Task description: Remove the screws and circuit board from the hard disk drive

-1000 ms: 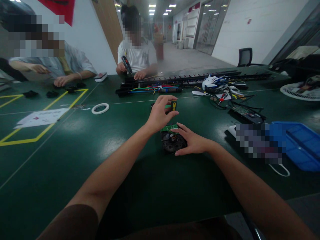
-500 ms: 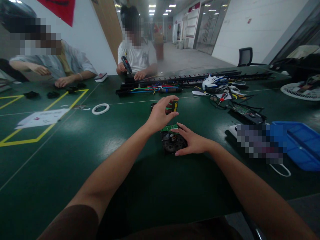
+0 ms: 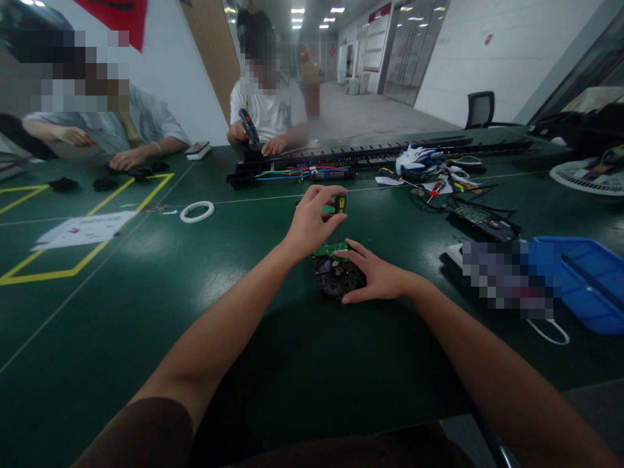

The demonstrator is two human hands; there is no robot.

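Pinched between the thumb and fingers of my left hand (image 3: 312, 220) is a small screwdriver (image 3: 340, 205) with a black and yellow handle. It stands upright, and its thin shaft points down at a green circuit board (image 3: 331, 249). That board sits at the far edge of a black device (image 3: 337, 278) lying on the table. My right hand (image 3: 379, 273) grips the device from its right side, thumb at the near edge and fingers over the board's right end. Where the screwdriver tip meets the board is too small to make out. Another dark and green part lies partly hidden behind my left hand.
A white tape roll (image 3: 197, 212) and printed paper (image 3: 82, 230) lie left. On the right are a blue tray (image 3: 585, 279), another circuit-board device (image 3: 482, 221), and gloves (image 3: 416, 159) among tools. Long black rails (image 3: 370, 156) lie across the back, where two people work, one with a power screwdriver (image 3: 248, 125).
The screwdriver handle stands slightly more upright in my left fingers. My right hand and the black device keep their places.
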